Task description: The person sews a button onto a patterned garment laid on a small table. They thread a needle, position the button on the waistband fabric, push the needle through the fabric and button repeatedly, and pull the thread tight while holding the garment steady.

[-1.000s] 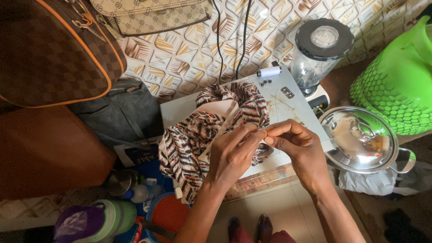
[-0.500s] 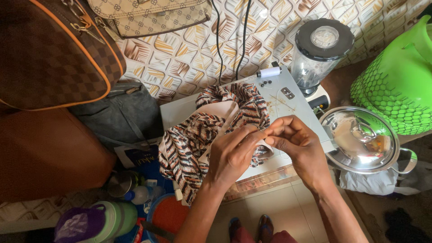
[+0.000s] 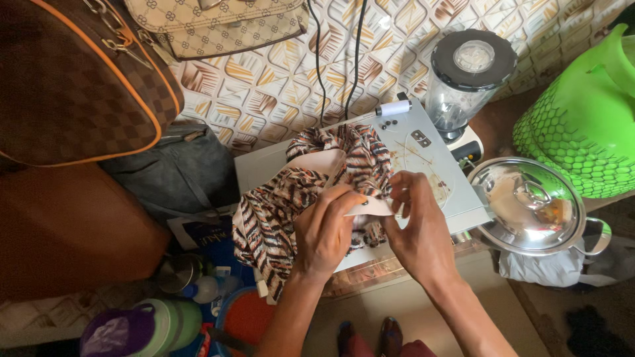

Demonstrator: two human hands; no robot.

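The garment [image 3: 297, 198] lies on the small table [image 3: 450, 192], under both hands. The left hand [image 3: 324, 231] rests on it, just left of the right hand [image 3: 417, 231]. Beyond the right hand lie buttons [image 3: 389, 122] and a thread spool [image 3: 395, 107]; farther right stand a blender [image 3: 463, 79] and a lidded pot [image 3: 529, 205]. Bottles [image 3: 159, 320] stand left of the left forearm.

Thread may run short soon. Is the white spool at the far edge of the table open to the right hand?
Probably yes: the spool lies bare beyond the right hand, with only flat tabletop between, though both hands hold the striped fabric.
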